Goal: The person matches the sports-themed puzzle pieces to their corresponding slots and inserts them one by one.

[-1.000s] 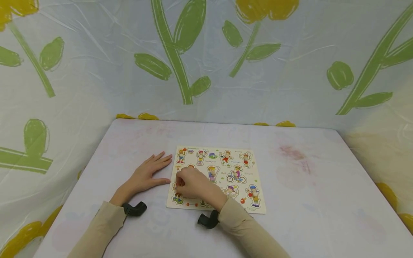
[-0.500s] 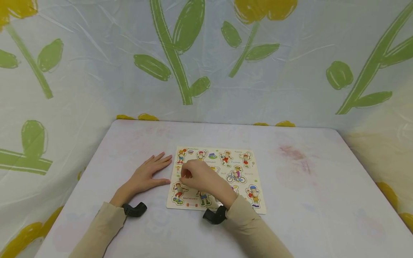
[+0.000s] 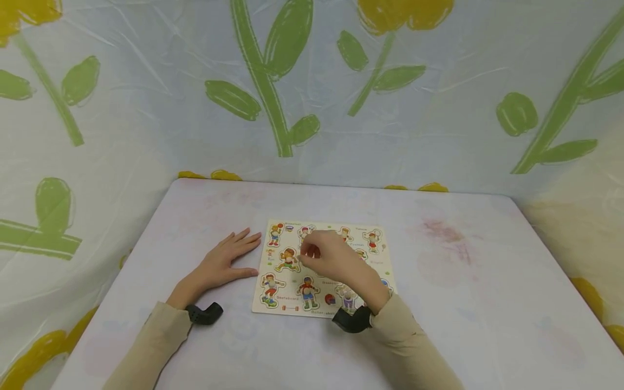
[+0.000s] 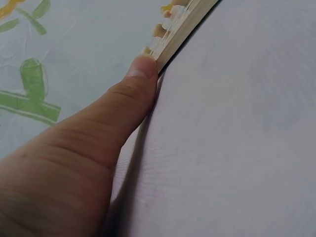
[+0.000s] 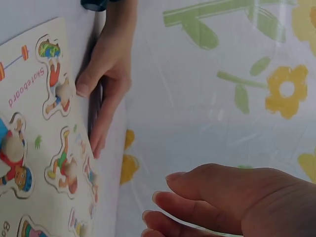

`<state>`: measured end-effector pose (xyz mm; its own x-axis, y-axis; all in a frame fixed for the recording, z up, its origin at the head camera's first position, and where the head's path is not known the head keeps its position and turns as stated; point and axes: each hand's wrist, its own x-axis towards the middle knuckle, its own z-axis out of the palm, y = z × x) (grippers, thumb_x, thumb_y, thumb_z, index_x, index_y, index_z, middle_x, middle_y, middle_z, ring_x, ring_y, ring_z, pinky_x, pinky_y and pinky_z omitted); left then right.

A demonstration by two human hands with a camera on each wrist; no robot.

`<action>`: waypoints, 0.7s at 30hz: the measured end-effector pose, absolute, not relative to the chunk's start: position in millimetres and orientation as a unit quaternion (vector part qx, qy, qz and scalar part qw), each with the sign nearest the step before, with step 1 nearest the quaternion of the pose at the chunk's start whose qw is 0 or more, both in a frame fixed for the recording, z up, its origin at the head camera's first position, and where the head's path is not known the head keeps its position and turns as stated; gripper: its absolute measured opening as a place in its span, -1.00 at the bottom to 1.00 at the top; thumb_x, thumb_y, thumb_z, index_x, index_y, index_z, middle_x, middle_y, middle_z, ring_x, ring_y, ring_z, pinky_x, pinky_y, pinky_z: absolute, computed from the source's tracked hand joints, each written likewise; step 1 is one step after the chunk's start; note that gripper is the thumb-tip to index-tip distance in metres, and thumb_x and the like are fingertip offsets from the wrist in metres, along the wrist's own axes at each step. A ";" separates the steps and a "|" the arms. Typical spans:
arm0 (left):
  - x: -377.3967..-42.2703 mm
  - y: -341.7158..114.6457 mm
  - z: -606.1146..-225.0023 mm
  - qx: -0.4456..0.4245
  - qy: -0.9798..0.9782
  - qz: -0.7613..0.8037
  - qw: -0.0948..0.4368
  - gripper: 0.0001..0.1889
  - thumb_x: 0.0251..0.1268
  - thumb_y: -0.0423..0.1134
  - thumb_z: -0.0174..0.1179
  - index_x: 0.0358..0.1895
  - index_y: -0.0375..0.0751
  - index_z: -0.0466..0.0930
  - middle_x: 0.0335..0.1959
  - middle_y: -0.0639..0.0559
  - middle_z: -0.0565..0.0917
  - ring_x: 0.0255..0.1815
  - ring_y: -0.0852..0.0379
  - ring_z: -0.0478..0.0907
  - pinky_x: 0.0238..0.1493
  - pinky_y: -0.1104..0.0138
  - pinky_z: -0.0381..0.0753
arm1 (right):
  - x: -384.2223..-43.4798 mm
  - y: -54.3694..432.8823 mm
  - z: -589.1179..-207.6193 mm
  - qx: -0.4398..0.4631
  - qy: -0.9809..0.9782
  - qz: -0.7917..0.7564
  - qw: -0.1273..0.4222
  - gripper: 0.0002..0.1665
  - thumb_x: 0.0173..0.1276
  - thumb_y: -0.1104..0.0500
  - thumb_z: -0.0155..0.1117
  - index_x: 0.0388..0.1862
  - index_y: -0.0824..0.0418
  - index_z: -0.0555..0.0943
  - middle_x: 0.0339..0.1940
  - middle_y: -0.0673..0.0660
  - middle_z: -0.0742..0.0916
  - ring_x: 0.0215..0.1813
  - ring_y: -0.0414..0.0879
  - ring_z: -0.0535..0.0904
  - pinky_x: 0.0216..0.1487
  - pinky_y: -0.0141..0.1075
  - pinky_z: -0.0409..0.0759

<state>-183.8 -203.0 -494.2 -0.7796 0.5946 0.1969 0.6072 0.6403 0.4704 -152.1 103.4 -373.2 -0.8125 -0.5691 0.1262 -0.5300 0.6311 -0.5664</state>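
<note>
A wooden knob puzzle board (image 3: 292,275) with cartoon sports figures lies on the table. My left hand (image 3: 221,264) rests flat beside its left edge, fingers spread. In the left wrist view the left thumb (image 4: 128,94) touches the board's side. Over the board's middle hovers my right hand (image 3: 336,261), its fingers loosely bent. Nothing shows between the right fingers (image 5: 182,200) in the right wrist view. The runner piece (image 3: 287,260), skateboarder piece (image 3: 269,290) and roller skater piece (image 3: 308,292) sit in their slots. The right hand and forearm hide several other pieces.
The table (image 3: 463,325) has a pale cover with a reddish stain (image 3: 441,230) to the right of the board. A flower-printed curtain (image 3: 414,135) stands behind and along the sides. Black wrist cameras (image 3: 352,319) sit on both wrists.
My right hand has moved right and slightly away from me, from the board's left part to its middle, uncovering the runner, skateboarder and roller skater pieces. The left hand stays in place.
</note>
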 end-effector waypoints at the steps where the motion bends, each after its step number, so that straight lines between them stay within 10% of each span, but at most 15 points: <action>1: -183.5 -202.8 -493.4 -0.330 -0.906 -0.266 0.007 -0.15 0.20 0.19 0.34 0.49 -0.16 0.31 0.52 0.04 0.27 0.59 -0.11 -0.02 0.54 -0.10 -0.12 | -152.2 107.8 -373.1 -0.303 0.902 -0.305 0.030 -0.91 0.29 0.23 0.36 -0.42 0.12 0.66 -0.50 -0.09 0.61 -0.44 -0.21 0.46 -0.40 -0.36 0.52; 12: -179.8 -201.4 -480.8 -0.322 -0.906 -0.274 -0.037 -0.12 0.21 0.20 0.33 0.50 -0.18 0.27 0.54 0.01 0.23 0.60 -0.10 -0.04 0.55 -0.10 -0.13 | -153.8 161.4 -372.2 -0.261 0.905 -0.335 -0.020 -0.95 0.30 0.27 0.35 -0.36 0.17 0.70 -0.43 -0.07 0.66 -0.38 -0.20 0.52 -0.36 -0.32 0.56; 21: -175.2 -202.0 -455.5 -0.310 -0.919 -0.243 -0.002 -0.14 0.19 0.15 0.37 0.48 -0.20 0.32 0.54 -0.12 0.22 0.58 -0.17 -0.02 0.53 -0.09 -0.01 | -154.7 201.6 -377.9 -0.264 0.883 -0.353 -0.162 -0.77 0.26 0.34 0.41 -0.09 0.26 0.68 -0.10 0.11 0.72 -0.09 0.00 0.63 -0.12 -0.03 0.66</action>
